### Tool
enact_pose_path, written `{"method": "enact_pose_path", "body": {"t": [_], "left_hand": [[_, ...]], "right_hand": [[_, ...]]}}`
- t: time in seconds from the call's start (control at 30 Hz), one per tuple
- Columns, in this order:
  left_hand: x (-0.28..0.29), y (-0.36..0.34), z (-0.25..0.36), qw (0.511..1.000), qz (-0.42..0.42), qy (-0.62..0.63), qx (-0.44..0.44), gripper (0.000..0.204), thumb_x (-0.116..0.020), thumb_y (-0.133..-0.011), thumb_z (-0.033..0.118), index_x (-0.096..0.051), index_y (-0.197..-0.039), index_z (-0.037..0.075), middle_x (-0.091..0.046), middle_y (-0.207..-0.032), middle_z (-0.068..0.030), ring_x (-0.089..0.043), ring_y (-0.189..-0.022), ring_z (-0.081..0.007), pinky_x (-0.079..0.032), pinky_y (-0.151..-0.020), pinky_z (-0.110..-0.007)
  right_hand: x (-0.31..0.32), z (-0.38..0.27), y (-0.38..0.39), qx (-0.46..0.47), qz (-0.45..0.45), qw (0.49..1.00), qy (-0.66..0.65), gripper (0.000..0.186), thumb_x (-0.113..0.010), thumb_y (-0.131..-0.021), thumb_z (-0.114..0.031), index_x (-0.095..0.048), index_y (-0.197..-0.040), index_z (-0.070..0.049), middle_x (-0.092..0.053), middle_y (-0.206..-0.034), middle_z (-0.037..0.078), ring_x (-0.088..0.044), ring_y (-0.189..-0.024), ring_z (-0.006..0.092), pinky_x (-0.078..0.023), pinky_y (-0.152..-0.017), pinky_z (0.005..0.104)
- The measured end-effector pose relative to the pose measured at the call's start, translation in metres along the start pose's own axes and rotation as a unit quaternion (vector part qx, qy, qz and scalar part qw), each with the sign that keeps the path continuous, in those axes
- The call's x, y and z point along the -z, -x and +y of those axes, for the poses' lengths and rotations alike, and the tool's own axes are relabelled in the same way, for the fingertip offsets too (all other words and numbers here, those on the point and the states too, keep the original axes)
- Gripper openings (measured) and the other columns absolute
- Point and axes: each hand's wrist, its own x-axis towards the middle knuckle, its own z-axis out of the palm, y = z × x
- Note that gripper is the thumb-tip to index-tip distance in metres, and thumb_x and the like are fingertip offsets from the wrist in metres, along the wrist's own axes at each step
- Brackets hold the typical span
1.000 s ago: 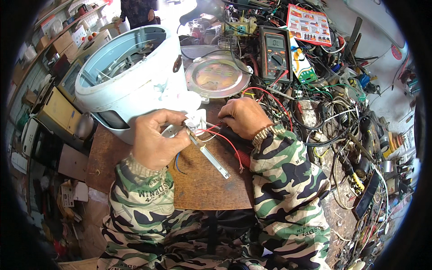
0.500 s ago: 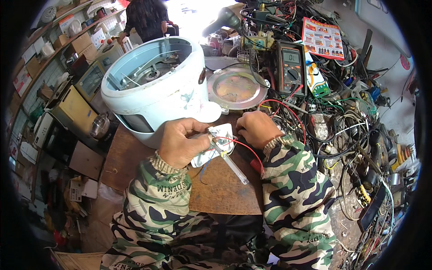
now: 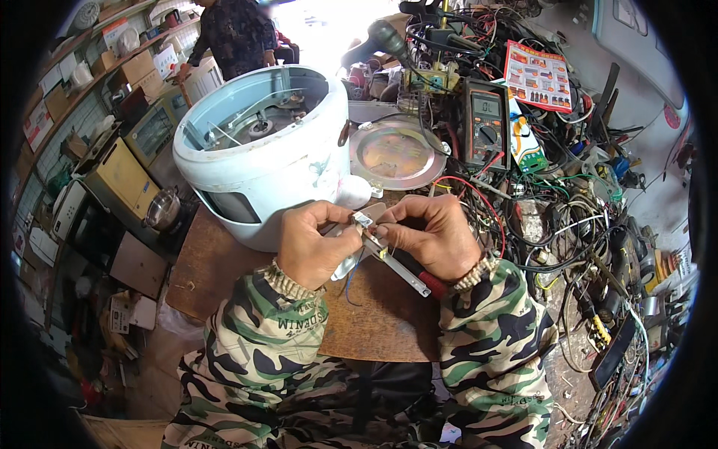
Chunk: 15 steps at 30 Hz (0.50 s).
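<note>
My left hand [image 3: 314, 243] pinches a small white electrical part [image 3: 363, 220] joined to a narrow metal strip [image 3: 404, 274], which slants down to the right. My right hand [image 3: 437, 236] is closed, its thumb and fingertips meeting at the same part; whatever small thing they grip is hidden. A white plastic piece [image 3: 344, 268] shows partly below the left fingers. From it hangs a thin blue wire [image 3: 349, 288] over the wooden table [image 3: 374, 329]. Under my right palm lies a red probe handle [image 3: 432, 283].
A pale blue round appliance shell [image 3: 262, 183], open on top, stands beyond my left hand. Behind my right hand lie a round metal plate [image 3: 396, 156] and a multimeter [image 3: 486, 127]. Tangled cables [image 3: 553, 232] fill the right side. Another person [image 3: 235, 37] stands at the back left.
My right hand has moved left and now meets my left hand at the small part. The part and strip have turned slightly. The person behind has shifted left.
</note>
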Motion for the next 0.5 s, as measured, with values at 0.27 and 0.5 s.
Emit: {"method": "enact_pose_path", "body": {"t": [0.27, 0.5], "left_hand": [[-0.001, 0.002, 0.002, 1.000, 0.010, -0.021, -0.017, 0.022, -0.067, -0.079, 0.002, -0.068, -0.097, -0.010, -0.070, -0.088, -0.0074, -0.063, -0.076, -0.0084, -0.052, -0.069, -0.023], [-0.002, 0.003, 0.006, 0.999, 0.007, -0.041, -0.023, 0.025, -0.070, -0.077, 0.006, -0.068, -0.096, -0.009, -0.071, -0.089, -0.0087, -0.064, -0.078, -0.0093, -0.053, -0.072, -0.025]], "right_hand": [[-0.013, 0.006, -0.003, 0.015, 0.026, 1.000, 0.000, 0.010, -0.073, -0.085, -0.003, -0.072, -0.090, 0.006, -0.072, -0.082, 0.006, -0.061, -0.075, 0.0073, -0.052, -0.068, 0.0257], [-0.010, 0.004, -0.004, -0.025, 0.021, 0.999, -0.018, 0.010, -0.076, -0.083, -0.002, -0.072, -0.088, 0.006, -0.071, -0.078, 0.005, -0.060, -0.073, 0.0064, -0.051, -0.067, 0.0248]]}}
